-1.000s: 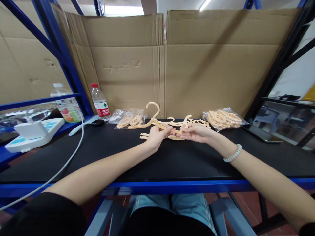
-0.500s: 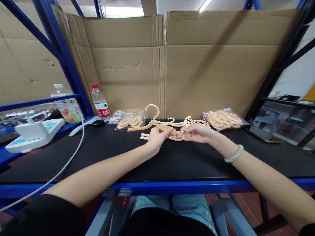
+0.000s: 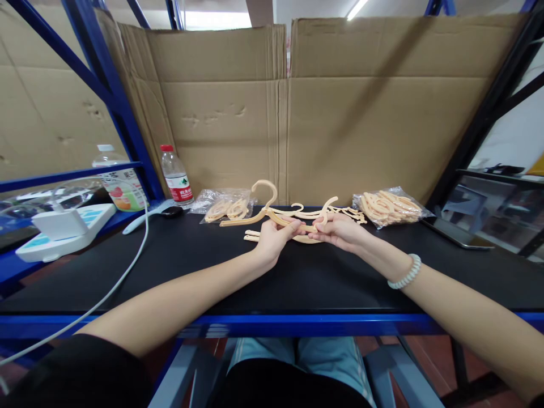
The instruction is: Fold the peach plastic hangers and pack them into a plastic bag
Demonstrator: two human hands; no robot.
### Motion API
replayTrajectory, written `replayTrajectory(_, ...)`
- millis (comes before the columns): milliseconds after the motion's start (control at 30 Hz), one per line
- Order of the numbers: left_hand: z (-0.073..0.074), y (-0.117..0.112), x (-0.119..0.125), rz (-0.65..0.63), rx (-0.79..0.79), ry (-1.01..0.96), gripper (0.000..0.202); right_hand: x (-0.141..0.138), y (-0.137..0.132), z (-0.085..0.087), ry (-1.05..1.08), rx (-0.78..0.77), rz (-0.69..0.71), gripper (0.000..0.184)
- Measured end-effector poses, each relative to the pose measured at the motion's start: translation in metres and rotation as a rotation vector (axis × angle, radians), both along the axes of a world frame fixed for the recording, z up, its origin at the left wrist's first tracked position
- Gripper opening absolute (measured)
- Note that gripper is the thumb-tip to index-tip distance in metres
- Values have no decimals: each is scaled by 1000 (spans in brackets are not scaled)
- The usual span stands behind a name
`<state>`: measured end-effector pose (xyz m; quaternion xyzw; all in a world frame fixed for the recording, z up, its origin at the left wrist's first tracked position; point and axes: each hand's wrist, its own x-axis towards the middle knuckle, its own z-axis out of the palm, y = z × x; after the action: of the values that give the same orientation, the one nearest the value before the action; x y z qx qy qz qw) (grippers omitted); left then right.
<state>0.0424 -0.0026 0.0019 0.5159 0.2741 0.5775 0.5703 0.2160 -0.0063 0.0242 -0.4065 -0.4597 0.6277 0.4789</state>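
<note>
My left hand (image 3: 274, 242) is closed on one arm of a beige plastic hanger (image 3: 272, 195), whose hook points up. Fingers of my right hand (image 3: 343, 231) pinch a small curved beige hanger piece (image 3: 330, 205) against the end of that same arm. Whether the two pieces are joined is hidden by my fingertips. Just behind my hands, more beige hanger parts (image 3: 301, 215) lie on the black table, and flat strips (image 3: 251, 236) show to the left of my left wrist.
At the back stand a clear bag of beige hanger parts (image 3: 389, 207) on the right and another bag (image 3: 227, 208) on the left. Beside it is a red-capped bottle (image 3: 178, 181). A white cable (image 3: 127, 271) crosses the left side. A flat dark device (image 3: 457, 233) lies far right.
The curved piece in my right hand has turned and now stands taller, tipped to the right. My left hand keeps its hold on the hanger. The view has shifted slightly.
</note>
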Motion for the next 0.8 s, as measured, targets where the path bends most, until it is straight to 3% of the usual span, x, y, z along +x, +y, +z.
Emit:
replayTrajectory(233,2,2,0,20,-26,-62,26,-4,4,-13,52,173,-44,13)
replayTrajectory(433,5,4,-3,70,-36,-71,24,-5,2,-17,-21,339,-18,28)
replayTrajectory(600,8,3,-3,99,-17,-54,24,10,7,-1,-152,414,-18,25)
replayTrajectory(700,9,3,-4,115,-37,-49,21,39,15,15,-106,420,-79,22)
replayTrajectory(800,8,3,-5,125,-97,-40,18,76,19,30,-234,423,-73,23)
